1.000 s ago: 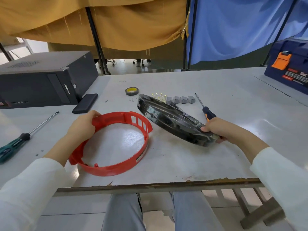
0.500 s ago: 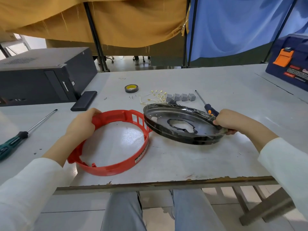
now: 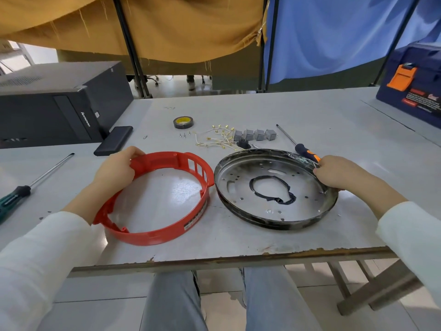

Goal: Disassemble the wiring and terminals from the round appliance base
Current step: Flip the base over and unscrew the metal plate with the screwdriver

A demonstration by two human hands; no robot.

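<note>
The metal base (image 3: 274, 187) lies flat on the desk (image 3: 334, 130), open side up, toward the near edge and right of centre. It looks stripped: only holes, a central cut-out and a ring of black sealant show inside. The right hand (image 3: 338, 172) grips its far right rim, fingers (image 3: 321, 164) curled over the lip. Just beside the base on the left, nearly touching, lies the red ring (image 3: 155, 199), also flat; the left hand (image 3: 115, 169) holds its far left rim with fingers wrapped over the edge.

Beyond the base, toward mid-desk, lie the loose wires (image 3: 217, 139) with brass terminals and a row of grey blocks (image 3: 255, 134), well apart from both hands. The right hand is nearer to them. By this layout the removal looks essentially finished; any next move likely means letting go of the rims.

An orange-handled screwdriver (image 3: 303, 149) lies behind the right hand. Farther out: tape (image 3: 182, 122), a few screws (image 3: 184, 134), a black slab (image 3: 114, 140), a computer case (image 3: 57, 103) on the far left, a green screwdriver (image 3: 28, 185) near the left edge, a blue toolbox (image 3: 415, 91) at the far right corner.
</note>
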